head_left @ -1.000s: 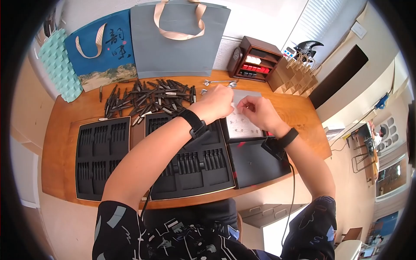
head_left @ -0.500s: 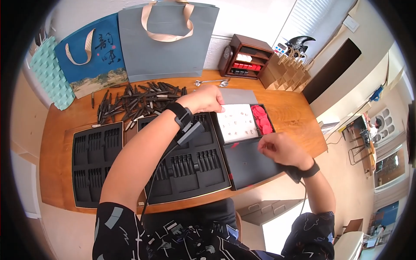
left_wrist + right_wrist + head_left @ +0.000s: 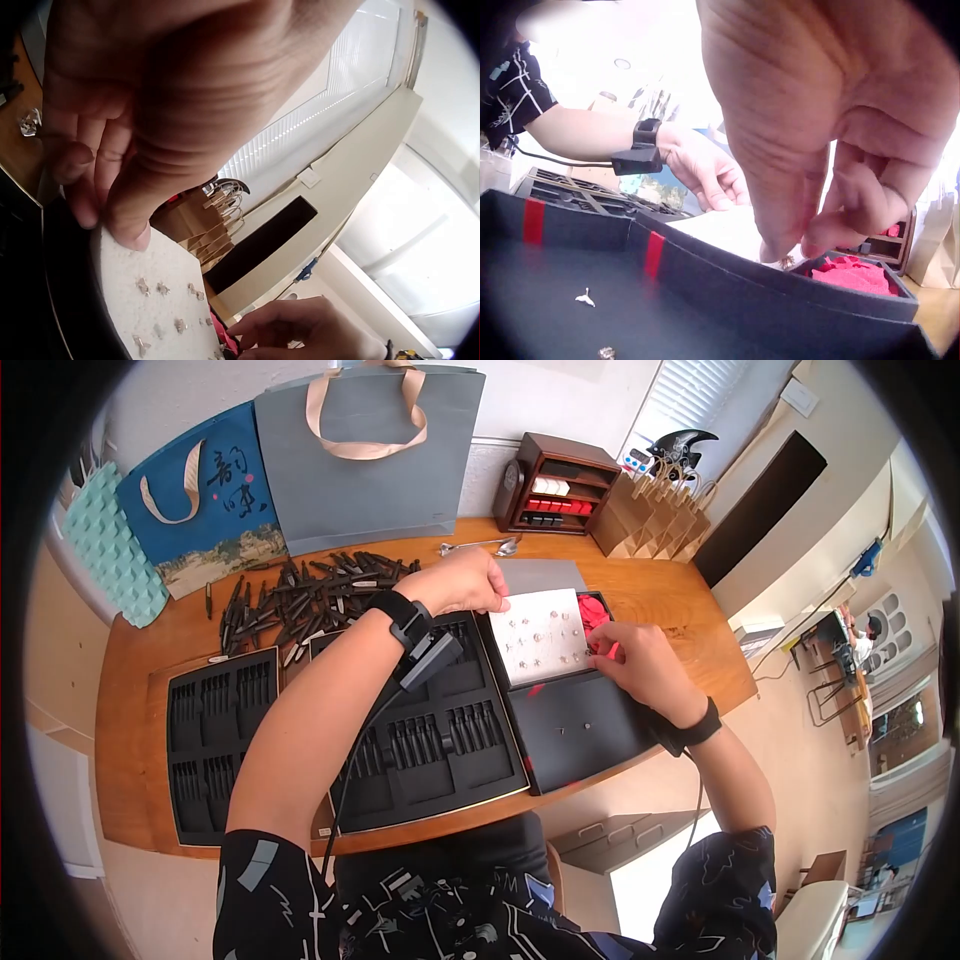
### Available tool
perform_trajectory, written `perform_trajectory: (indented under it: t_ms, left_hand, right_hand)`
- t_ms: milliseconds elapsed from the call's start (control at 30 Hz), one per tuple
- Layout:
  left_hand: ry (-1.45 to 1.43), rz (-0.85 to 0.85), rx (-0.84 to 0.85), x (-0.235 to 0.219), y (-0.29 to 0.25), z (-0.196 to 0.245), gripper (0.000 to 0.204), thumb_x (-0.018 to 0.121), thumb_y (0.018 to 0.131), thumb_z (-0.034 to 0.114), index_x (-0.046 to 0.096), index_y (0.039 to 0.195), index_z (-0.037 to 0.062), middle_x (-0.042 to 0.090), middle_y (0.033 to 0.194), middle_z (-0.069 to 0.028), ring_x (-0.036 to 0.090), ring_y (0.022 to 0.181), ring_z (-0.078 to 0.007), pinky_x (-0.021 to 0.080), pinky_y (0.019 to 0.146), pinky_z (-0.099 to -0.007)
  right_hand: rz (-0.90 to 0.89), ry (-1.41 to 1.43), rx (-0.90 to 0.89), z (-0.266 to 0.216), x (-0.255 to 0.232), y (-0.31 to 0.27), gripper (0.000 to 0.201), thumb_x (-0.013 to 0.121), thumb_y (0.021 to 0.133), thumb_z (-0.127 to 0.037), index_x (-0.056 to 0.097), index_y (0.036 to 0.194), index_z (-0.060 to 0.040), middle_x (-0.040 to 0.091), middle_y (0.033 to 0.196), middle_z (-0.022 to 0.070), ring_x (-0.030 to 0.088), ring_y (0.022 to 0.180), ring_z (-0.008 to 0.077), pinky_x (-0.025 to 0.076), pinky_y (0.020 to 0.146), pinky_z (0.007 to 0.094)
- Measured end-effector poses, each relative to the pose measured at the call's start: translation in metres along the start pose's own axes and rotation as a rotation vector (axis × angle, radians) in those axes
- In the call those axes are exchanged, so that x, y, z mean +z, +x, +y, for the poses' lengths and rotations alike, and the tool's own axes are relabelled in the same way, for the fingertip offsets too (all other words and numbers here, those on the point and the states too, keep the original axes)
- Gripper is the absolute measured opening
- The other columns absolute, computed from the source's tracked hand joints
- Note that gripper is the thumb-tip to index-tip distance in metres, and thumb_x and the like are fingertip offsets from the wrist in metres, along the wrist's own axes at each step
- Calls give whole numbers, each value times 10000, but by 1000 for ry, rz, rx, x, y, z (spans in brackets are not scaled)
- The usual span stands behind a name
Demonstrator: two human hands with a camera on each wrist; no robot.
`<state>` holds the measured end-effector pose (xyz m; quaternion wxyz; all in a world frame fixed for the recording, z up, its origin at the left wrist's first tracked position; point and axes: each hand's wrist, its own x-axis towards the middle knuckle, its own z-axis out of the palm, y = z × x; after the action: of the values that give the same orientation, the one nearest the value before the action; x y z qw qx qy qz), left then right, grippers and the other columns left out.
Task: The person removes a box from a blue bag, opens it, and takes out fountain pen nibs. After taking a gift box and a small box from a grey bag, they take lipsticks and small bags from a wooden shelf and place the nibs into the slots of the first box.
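My left hand [image 3: 465, 582] pinches the far left corner of a white foam pad [image 3: 535, 630] between thumb and fingers. Rows of small shiny metal studs [image 3: 180, 325] sit in the pad, which rests in a black box. At the pad's near right corner, my right hand [image 3: 640, 665] pinches a small gold-toned stud [image 3: 787, 262] between thumb and forefinger. Just in front is a black tray-like box part [image 3: 590, 760]. Inside it lie a tail-shaped stud [image 3: 586, 298] and a rounder one [image 3: 607, 352].
Red crumpled filler [image 3: 851, 276] fills the box's right side. Black trays [image 3: 430, 785] of dark pen-like pieces stand to the left, a heap of similar pieces [image 3: 300, 595] behind. Paper bags [image 3: 370, 470] and a small wooden shelf [image 3: 560, 480] line the back.
My right hand went from beside the left hand at the pad's far side to over the front tray, then back to the pad's near right corner. A second stud now lies in the tray.
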<state>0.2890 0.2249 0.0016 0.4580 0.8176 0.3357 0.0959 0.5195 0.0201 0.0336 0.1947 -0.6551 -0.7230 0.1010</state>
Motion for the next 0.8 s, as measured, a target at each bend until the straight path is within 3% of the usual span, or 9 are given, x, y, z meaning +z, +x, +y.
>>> perform_trajectory:
  t_ms: [233, 333, 467, 533, 700, 800]
  left_hand:
    - [-44, -28, -7, 1, -1, -1, 267, 832, 876, 95, 746, 1081, -53, 757, 857, -93, 666, 694, -124, 534, 650, -272]
    - [-27, -55, 19, 0, 1, -4, 335, 829, 887, 114, 727, 1155, -60, 758, 895, -99, 660, 689, -124, 523, 632, -274]
    - [-185, -131, -28, -2, 0, -11, 391, 821, 919, 145, 699, 1221, -74, 761, 993, -108, 654, 678, -101, 460, 564, -234]
    - [-222, -177, -34, -4, -4, -6, 414, 814, 934, 154, 684, 1252, -77, 762, 1026, -114, 659, 685, -92, 436, 543, -219]
    - [-317, -206, -83, -5, -10, -1, 471, 775, 976, 183, 622, 1353, -56, 753, 1032, -101, 692, 757, -75, 408, 529, -197]
    - [-370, -203, -59, -7, -4, -10, 449, 765, 988, 190, 629, 1342, -49, 749, 1028, -88, 691, 763, -72, 421, 542, -194]
  right_hand:
    - [43, -48, -101, 22, 15, 9, 174, 796, 870, -94, 754, 1019, -15, 736, 866, 163, 694, 701, 290, 560, 681, 389]
    - [40, -29, -71, 12, 9, 5, 110, 769, 869, -65, 735, 948, 2, 732, 839, 181, 714, 751, 344, 571, 708, 414]
    - [-16, 71, -5, -15, 1, -20, 101, 774, 873, -54, 722, 937, 4, 722, 829, 173, 708, 732, 330, 567, 687, 397]
    - [-32, 137, -102, -12, 13, -36, 113, 799, 884, -55, 733, 968, -17, 688, 793, 129, 684, 675, 205, 549, 632, 335]
    - [-30, 155, -138, -8, 36, -53, 104, 803, 888, -45, 732, 962, -24, 696, 805, 112, 680, 674, 206, 549, 628, 325]
    - [-39, 182, -103, -8, 40, -58, 141, 816, 883, -85, 718, 945, -5, 706, 811, 134, 700, 703, 275, 557, 650, 367]
